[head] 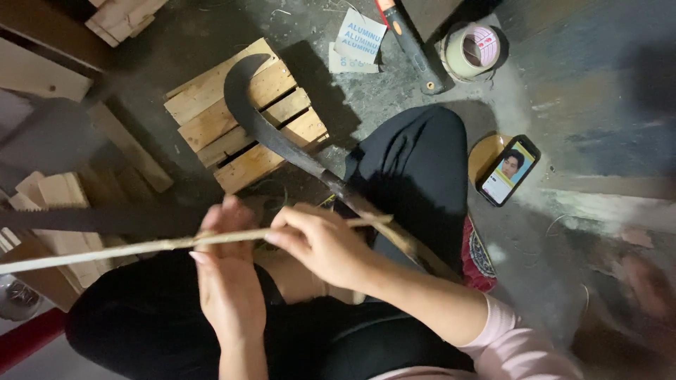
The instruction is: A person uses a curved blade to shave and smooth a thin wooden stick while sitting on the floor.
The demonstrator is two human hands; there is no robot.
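As seen from the head view, a thin pale stick (pixel 141 246) is held level across the lap by both hands. The left hand (pixel 229 271) is closed around it from below; the right hand (pixel 317 243) pinches it from above near its split end, just beside the blade. A curved sickle-like knife (pixel 271 130) is braced under the leg, its dark hooked blade lying over a small wooden pallet (pixel 211 105) on the floor (pixel 394 91). The step in hand is judged to be shaving or splitting the stick against the fixed edge. For the next move, a steady two-handed pull along the edge is judged necessary, with fingers kept clear of the blade.

Materials: the stick is dry, fibrous and slender, running out of frame at the left. The blade is dull dark metal and its handle is rough wood. The pallet slats are raw, light timber. The floor is gritty grey concrete. Nearby lie a tape roll (pixel 473 51), a phone (pixel 508 170) with a lit screen and a printed paper slip (pixel 359 35).
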